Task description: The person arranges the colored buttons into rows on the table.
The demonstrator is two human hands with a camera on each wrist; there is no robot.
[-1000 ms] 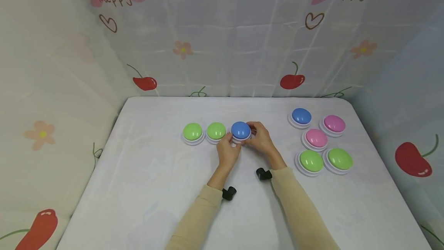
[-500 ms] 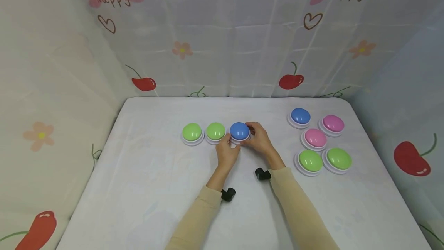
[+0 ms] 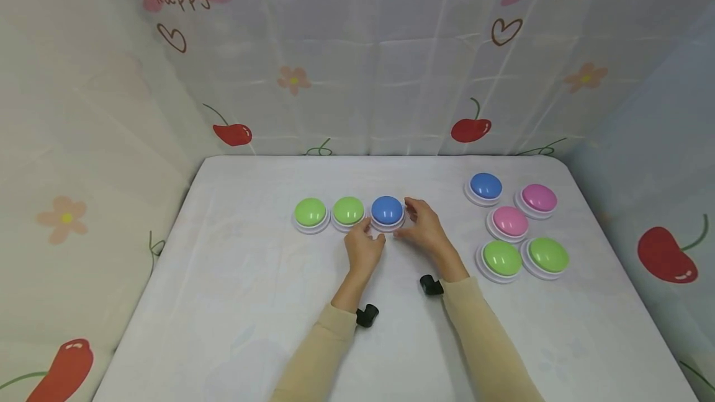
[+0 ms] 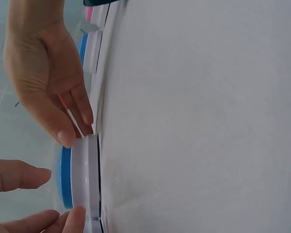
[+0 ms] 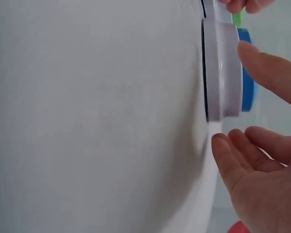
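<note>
Head view: right hand (image 3: pixel 427 228) with thumb and fingers parted wide, holding nothing, just beside the blue button (image 3: pixel 387 211); left hand (image 3: pixel 363 252) with thumb and forefinger also apart, near the button's front left, contact not possible to tell. In right wrist view, hardly visible from above: white base (image 5: pixel 223 73) in profile, flat on the white tabletop (image 3: pixel 251 303), with a small gap to the lower fingers (image 5: pixel 228 155). Left of the blue button, in one row, two green buttons (image 3: pixel 348 211). At the table's right, five more buttons (image 3: pixel 510 222) in blue, pink and green. Behind, pale cloth (image 3: pixel 368 48) with printed cherries (image 3: pixel 233 135) and flowers (image 3: pixel 301 80).
</note>
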